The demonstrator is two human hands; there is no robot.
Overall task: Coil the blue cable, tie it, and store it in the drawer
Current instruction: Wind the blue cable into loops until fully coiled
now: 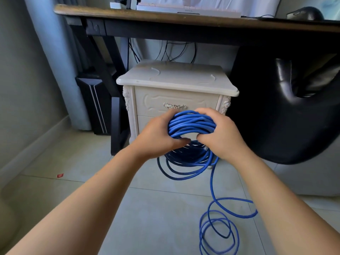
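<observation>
The blue cable is mostly gathered into a thick bundle of loops that we hold up in front of the nightstand, between our two hands. Our left grip wraps the left side of the bundle, with the fingers curled over the top of the loops and the thumb tucked under them. Our right grip clasps the right side the same way, so both are closed round the coil. Below the hands, more turns of the same cable hang in a looser ring; we cannot tell whether it touches the floor. From the right of that ring one strand drops to the pale tiles. It runs toward us into a tangle of loose loops lying near our right forearm.

The cream nightstand stands just behind the coil, tucked partly under the wooden worktop. Its top drawer is closed, and its ornate metal handle sits just above our fingers. The lower drawer front is largely hidden by the hands and the cable. On the worktop we see a white keyboard and, at the far right, a black mouse. Thin black wires hang behind the nightstand. A black leather chair fills the right side, close to the nightstand. A dark computer tower stands on the floor to the nightstand's left. A small red scrap lies on the tiles, well to the left of the cable.
</observation>
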